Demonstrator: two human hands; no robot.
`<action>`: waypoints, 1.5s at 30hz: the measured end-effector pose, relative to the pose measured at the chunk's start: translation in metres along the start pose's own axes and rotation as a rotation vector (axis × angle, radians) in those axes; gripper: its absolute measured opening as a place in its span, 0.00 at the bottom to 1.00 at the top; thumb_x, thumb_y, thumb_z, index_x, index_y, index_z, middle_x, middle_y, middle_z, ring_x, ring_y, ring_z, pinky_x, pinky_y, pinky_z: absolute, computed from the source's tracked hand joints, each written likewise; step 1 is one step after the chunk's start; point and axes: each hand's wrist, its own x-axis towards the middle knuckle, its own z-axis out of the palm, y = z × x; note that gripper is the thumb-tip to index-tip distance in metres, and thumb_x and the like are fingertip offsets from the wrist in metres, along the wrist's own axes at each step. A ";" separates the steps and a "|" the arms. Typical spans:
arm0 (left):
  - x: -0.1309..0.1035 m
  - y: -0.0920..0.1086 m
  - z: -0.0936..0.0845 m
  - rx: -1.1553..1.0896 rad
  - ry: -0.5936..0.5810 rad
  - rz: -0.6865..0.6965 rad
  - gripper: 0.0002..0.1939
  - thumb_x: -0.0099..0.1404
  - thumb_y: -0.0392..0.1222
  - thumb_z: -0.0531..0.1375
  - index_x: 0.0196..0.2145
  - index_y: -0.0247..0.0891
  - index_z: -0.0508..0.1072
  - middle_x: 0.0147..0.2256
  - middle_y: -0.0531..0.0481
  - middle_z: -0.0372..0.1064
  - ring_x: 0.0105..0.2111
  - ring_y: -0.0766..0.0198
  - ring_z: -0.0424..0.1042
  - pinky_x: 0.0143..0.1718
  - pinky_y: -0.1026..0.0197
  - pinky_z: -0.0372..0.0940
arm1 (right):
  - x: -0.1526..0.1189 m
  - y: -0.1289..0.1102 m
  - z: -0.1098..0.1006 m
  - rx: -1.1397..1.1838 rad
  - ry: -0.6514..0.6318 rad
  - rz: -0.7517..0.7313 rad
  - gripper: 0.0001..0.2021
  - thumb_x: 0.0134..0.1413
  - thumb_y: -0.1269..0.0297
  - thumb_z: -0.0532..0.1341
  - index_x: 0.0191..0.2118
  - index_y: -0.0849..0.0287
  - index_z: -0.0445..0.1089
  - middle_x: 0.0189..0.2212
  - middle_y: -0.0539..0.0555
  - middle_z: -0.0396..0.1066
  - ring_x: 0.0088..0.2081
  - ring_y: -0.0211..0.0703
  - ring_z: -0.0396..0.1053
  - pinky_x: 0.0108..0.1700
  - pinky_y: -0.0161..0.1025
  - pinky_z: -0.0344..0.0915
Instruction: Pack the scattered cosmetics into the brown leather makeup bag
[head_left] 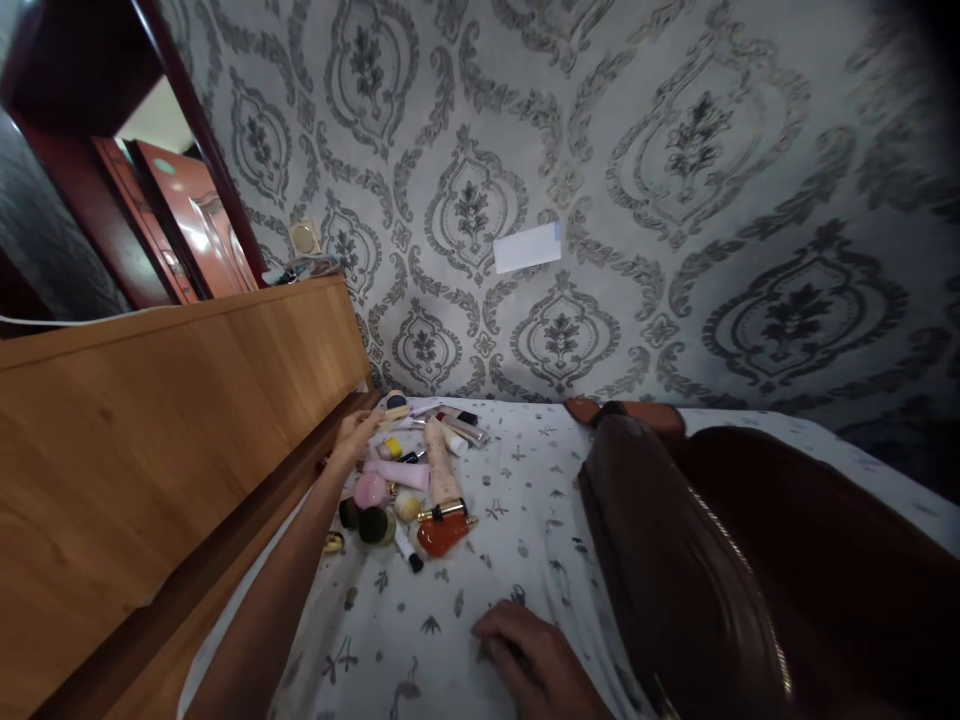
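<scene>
My left hand (pixel 357 434) reaches to the far left of a pile of cosmetics, its fingers closed at the end of a small beige item (pixel 397 412). Near it lie a yellow-labelled item (pixel 389 448), a pink tube (pixel 401 473), a round pink container (pixel 370 490) and a dark green jar (pixel 376 526). A long beige tube (pixel 442 465) slants through the pile, with an orange-red bottle (pixel 441 536) at its near end. A black-tipped white tube (pixel 407 549) lies in front. My right hand (pixel 536 655) rests on the sheet, holding nothing, fingers loosely bent and thumb apart.
The patterned white sheet (pixel 465 620) covers the bed. A wooden board (pixel 225 400) rises along the left side. On the right stands a large dark brown leather bag (pixel 667 560), with a brown strap (pixel 649 418) behind it. Patterned wallpaper (pixel 465 330) closes off the back.
</scene>
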 end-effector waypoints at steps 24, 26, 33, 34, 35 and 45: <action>-0.165 -0.011 0.053 -0.794 -0.624 -0.131 0.35 0.53 0.72 0.62 0.37 0.32 0.78 0.27 0.44 0.76 0.26 0.60 0.75 0.22 0.65 0.69 | 0.037 -0.005 -0.005 0.778 0.322 0.403 0.29 0.46 0.44 0.70 0.51 0.55 0.73 0.34 0.54 0.75 0.34 0.45 0.72 0.32 0.38 0.64; -0.171 -0.014 0.055 -0.773 -0.647 -0.106 0.37 0.53 0.74 0.60 0.38 0.34 0.78 0.28 0.44 0.76 0.27 0.57 0.76 0.22 0.63 0.69 | 0.037 -0.005 -0.006 0.784 0.331 0.415 0.27 0.44 0.44 0.71 0.46 0.56 0.75 0.30 0.53 0.75 0.30 0.43 0.71 0.31 0.38 0.63; -0.183 -0.015 0.064 -0.798 -0.730 -0.162 0.43 0.50 0.80 0.55 0.36 0.34 0.78 0.25 0.44 0.75 0.25 0.56 0.77 0.20 0.62 0.69 | 0.035 -0.009 -0.008 0.805 0.400 0.429 0.23 0.43 0.45 0.72 0.38 0.57 0.74 0.24 0.49 0.72 0.24 0.37 0.66 0.28 0.35 0.59; -0.183 -0.015 0.066 -0.804 -0.737 -0.167 0.43 0.49 0.81 0.55 0.35 0.34 0.77 0.25 0.44 0.75 0.25 0.56 0.77 0.20 0.62 0.68 | 0.035 -0.009 -0.008 0.802 0.399 0.428 0.23 0.43 0.45 0.72 0.38 0.57 0.74 0.24 0.49 0.72 0.24 0.37 0.65 0.28 0.35 0.59; -0.183 -0.016 0.067 -0.813 -0.738 -0.176 0.43 0.49 0.81 0.55 0.34 0.34 0.77 0.24 0.44 0.74 0.24 0.56 0.76 0.18 0.63 0.67 | 0.034 -0.009 -0.008 0.798 0.396 0.425 0.23 0.43 0.45 0.72 0.38 0.58 0.74 0.24 0.49 0.72 0.24 0.37 0.65 0.28 0.35 0.59; -0.186 -0.011 0.067 -0.951 -0.646 -0.210 0.34 0.51 0.68 0.67 0.42 0.34 0.76 0.33 0.45 0.75 0.27 0.64 0.73 0.26 0.64 0.72 | 0.034 -0.008 -0.009 0.880 0.411 0.432 0.25 0.42 0.43 0.72 0.41 0.57 0.76 0.27 0.51 0.74 0.28 0.40 0.68 0.29 0.36 0.60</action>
